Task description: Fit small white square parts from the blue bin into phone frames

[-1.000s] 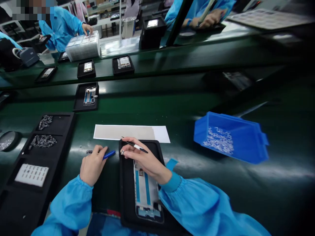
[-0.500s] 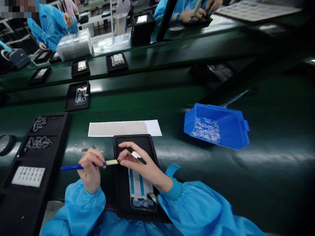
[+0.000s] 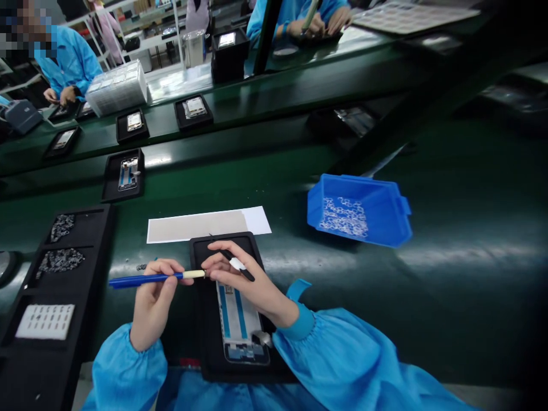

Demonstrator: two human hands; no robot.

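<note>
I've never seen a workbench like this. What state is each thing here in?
Left hand: gripping a blue-handled stick, cream tip pointing right.
Right hand: holding a slim black-and-white tool.
Phone frame: lying in a black tray, partly under the right hand.
Blue plastic bin: open-topped, holding small pale rings.

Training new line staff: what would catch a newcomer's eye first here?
The bright blue bin of pale pieces stands out right of the hands. At centre, the left hand holds a blue stick with a cream tip, beside the right hand, over a black tray holding a phone frame.
</note>
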